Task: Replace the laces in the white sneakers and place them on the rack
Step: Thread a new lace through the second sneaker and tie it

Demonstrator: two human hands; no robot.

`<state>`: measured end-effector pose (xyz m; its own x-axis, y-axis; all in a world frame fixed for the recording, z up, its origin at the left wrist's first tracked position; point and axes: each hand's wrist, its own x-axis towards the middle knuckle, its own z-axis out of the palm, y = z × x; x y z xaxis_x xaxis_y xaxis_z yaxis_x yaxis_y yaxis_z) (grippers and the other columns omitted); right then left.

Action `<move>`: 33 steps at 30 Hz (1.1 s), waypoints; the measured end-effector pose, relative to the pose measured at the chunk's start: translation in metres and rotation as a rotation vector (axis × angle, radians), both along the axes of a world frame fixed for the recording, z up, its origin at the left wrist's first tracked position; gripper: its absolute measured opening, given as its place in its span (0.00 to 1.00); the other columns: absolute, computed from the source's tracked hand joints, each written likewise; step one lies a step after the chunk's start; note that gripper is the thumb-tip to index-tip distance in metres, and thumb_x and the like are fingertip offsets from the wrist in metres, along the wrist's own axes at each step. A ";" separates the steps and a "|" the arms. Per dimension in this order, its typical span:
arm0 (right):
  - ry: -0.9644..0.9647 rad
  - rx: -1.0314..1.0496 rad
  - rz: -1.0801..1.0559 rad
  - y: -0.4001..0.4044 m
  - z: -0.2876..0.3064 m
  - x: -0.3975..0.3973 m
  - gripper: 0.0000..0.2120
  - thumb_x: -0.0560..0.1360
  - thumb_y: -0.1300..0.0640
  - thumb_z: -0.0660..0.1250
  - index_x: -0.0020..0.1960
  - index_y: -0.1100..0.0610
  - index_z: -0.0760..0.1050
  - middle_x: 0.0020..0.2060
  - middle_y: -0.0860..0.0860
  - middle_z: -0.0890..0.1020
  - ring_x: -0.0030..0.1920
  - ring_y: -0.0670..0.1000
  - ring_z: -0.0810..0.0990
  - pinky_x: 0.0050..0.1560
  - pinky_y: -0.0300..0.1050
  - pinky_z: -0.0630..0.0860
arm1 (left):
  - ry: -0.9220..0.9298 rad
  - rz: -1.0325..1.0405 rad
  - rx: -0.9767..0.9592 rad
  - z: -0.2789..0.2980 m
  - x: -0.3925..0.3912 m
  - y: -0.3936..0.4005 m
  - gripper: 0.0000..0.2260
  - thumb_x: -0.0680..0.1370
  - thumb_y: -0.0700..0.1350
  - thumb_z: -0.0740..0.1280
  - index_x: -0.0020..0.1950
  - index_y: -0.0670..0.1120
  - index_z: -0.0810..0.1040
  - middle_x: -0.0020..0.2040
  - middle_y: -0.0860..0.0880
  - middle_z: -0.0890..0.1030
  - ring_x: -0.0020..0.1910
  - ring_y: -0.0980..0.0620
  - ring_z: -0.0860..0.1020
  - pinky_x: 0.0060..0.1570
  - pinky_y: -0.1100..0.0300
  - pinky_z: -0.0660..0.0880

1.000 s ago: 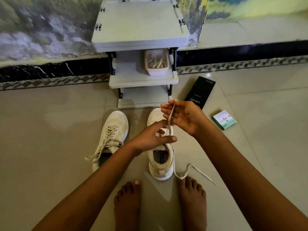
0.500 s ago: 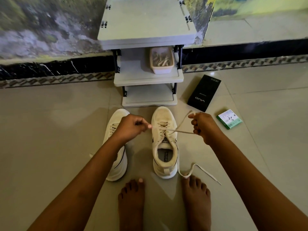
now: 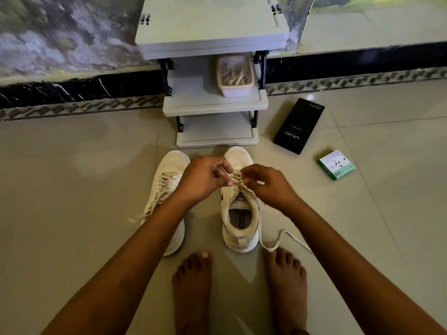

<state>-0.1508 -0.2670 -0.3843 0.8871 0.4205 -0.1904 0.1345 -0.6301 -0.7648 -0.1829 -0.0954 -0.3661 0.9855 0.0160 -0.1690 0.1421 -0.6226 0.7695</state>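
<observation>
Dim, greenish light fills the room. A bright glare spot sits on the floor tile [image 3: 309,96] beside the black box [image 3: 298,125]. The wall [image 3: 60,37] smears and bows toward the edges.

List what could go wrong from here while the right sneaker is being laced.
1. The lace's loose tail lies against the toes of the right foot; a shifted foot may pin or yank it.
2. The left hand and right hand both pinch the lace over the right sneaker; uneven pulling may leave unequal ends.
</observation>
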 end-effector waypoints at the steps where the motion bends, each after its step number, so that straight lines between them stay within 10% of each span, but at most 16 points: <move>1: 0.049 0.024 0.018 0.004 -0.001 -0.002 0.13 0.77 0.58 0.65 0.61 0.57 0.77 0.56 0.51 0.81 0.55 0.49 0.79 0.52 0.34 0.69 | -0.014 0.015 -0.005 0.001 0.000 -0.002 0.09 0.70 0.40 0.75 0.44 0.50 0.78 0.36 0.55 0.81 0.39 0.59 0.80 0.46 0.62 0.76; 9: 0.288 0.343 -0.139 0.008 -0.014 -0.011 0.04 0.75 0.59 0.68 0.47 0.59 0.81 0.39 0.52 0.82 0.41 0.49 0.81 0.48 0.42 0.79 | 0.021 0.088 -0.146 -0.003 -0.004 -0.005 0.07 0.72 0.38 0.72 0.48 0.45 0.78 0.40 0.51 0.82 0.41 0.59 0.80 0.43 0.67 0.74; 22: -0.017 0.020 -0.145 0.008 -0.031 -0.019 0.05 0.72 0.60 0.70 0.45 0.59 0.83 0.40 0.54 0.84 0.38 0.47 0.77 0.42 0.36 0.71 | 0.061 0.011 0.131 -0.052 -0.012 -0.016 0.09 0.72 0.41 0.72 0.51 0.41 0.82 0.49 0.44 0.83 0.48 0.48 0.80 0.51 0.57 0.76; 33: -0.093 -0.138 -0.167 0.028 -0.039 -0.030 0.08 0.74 0.55 0.66 0.43 0.59 0.79 0.36 0.53 0.80 0.36 0.51 0.74 0.33 0.40 0.64 | 0.223 0.250 -0.189 -0.057 -0.010 -0.010 0.04 0.75 0.35 0.68 0.45 0.42 0.82 0.40 0.41 0.82 0.40 0.46 0.79 0.48 0.50 0.79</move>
<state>-0.1805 -0.2393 -0.4228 0.9586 0.2421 -0.1500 0.0856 -0.7473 -0.6589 -0.1933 -0.1058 -0.4227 0.8939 0.1989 -0.4017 0.4483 -0.3981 0.8004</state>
